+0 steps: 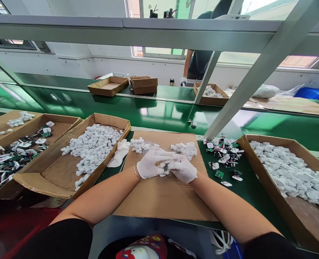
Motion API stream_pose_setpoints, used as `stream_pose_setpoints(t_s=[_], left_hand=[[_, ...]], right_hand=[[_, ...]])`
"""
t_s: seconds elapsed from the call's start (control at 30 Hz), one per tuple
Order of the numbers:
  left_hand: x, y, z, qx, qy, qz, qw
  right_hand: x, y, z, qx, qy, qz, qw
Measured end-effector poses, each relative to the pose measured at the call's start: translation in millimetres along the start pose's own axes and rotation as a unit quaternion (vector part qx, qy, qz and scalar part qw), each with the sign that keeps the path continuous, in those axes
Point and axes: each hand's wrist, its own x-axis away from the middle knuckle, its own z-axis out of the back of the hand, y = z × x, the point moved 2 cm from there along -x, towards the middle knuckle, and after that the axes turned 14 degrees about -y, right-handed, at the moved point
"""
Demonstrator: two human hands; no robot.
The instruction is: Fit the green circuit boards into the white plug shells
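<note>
Fingers (162, 158) | left hand (151, 164), right hand (185, 169): curled narrow, pinching small green-white part (166, 168) | above cardboard sheet (162, 201)

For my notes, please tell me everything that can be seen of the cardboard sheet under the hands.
The sheet is flat, tan and looks like plain cardboard, roughly four-sided. It lies on the green table. Two heaps of white pieces rest on its far part. The left hand and right hand hide some of its middle; whether they touch it is unclear.

White wall (154, 68), bright windows (159, 52), glossy green worktop (116, 108), pale metal beam (95, 35), slanting post (256, 79)
</note>
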Motion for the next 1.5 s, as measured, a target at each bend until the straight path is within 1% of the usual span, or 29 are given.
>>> stream_pose_setpoints(t_s=[0.03,0.1,0.2,0.27,0.33,0.4,0.5,0.63,0.73,0.83,0.93,1.03,1.1,1.23,1.37,1.5], left_hand=[[-1.0,0.2,0.4,0.002,-0.008,-0.004,1.0],[-1.0,-1.1,1.7,0.006,-0.002,-0.002,1.0],[2.9,-6.7,2.7,0.007,0.01,0.038,0.999],[6.5,-11.4,1.6,0.006,-0.013,0.069,0.998],[9.8,-15.3,0.4,0.004,-0.036,0.083,0.996],[11.8,-17.5,-0.1,-0.006,-0.042,0.077,0.996],[11.8,-16.9,0.0,-0.036,-0.038,0.057,0.997],[7.7,-10.4,0.6,-0.068,-0.021,0.04,0.997],[4.8,-3.6,1.2,-0.086,0.002,0.014,0.996],[4.7,0.0,1.8,-0.1,0.022,0.029,0.994],[6.6,-1.6,1.6,-0.091,0.017,0.048,0.995],[9.0,-7.2,1.5,-0.054,0.005,0.062,0.997],[10.0,-10.7,1.6,-0.034,-0.01,0.072,0.997],[10.3,-11.8,1.8,-0.031,-0.045,0.079,0.995],[10.2,-10.6,0.6,-0.03,-0.04,0.097,0.994],[10.7,-11.1,-2.7,-0.026,-0.024,0.118,0.992]], right_hand=[[-0.3,0.3,-0.1,0.001,0.002,0.001,1.0],[-0.8,1.7,1.0,0.011,0.008,0.01,1.0],[-1.5,3.2,2.0,0.009,0.013,0.034,0.999],[-1.9,2.1,-0.1,0.01,0.015,0.04,0.999],[-2.0,-1.1,-4.2,0.021,0.027,0.035,0.999],[-1.9,-4.7,-8.7,0.037,0.043,0.023,0.998],[-1.3,-5.7,-11.5,0.059,0.069,0.0,0.996],[-0.3,3.6,-5.1,0.071,0.093,-0.022,0.993],[-0.1,10.1,-0.7,0.063,0.086,-0.025,0.994],[-0.6,8.3,-2.4,0.077,0.052,-0.003,0.996],[-1.1,-0.2,-8.5,0.102,0.01,0.014,0.995],[-1.1,-8.6,-13.3,0.147,-0.004,0.008,0.989],[-0.8,-11.3,-13.9,0.165,0.01,0.007,0.986],[0.3,-10.9,-9.6,0.169,0.066,0.012,0.983],[0.8,-9.2,-6.5,0.192,0.086,0.013,0.977],[0.4,-4.5,-4.7,0.188,0.11,0.0,0.976]])
